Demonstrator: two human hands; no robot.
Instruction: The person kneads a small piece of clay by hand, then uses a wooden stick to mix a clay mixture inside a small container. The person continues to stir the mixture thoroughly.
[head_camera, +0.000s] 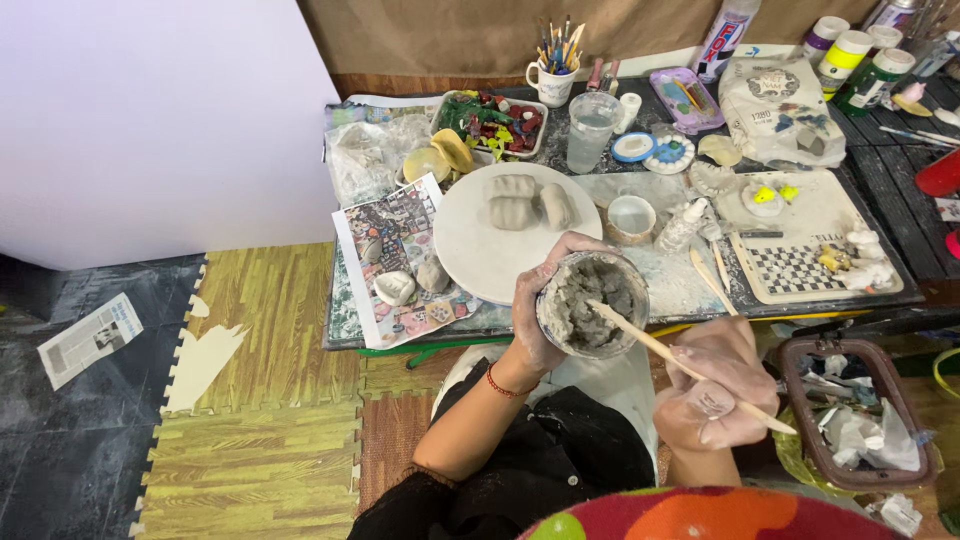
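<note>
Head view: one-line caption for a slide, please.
Left hand holds a cup of grey paste; right hand stirs it with a wooden stick.

Colours and patterns. Paste (590, 300) in the cup (592, 303) was grey; the stick (690, 367), pale wood. The round board (470, 245) was white, its lumps (512, 200) grey-beige. The mat (795, 268) carried a black-and-white check. The tray (490, 122) held red and green pieces. The floor tiles (260, 470) were yellow-green, wood-grained. The bracelet (500, 385) was red.
</note>
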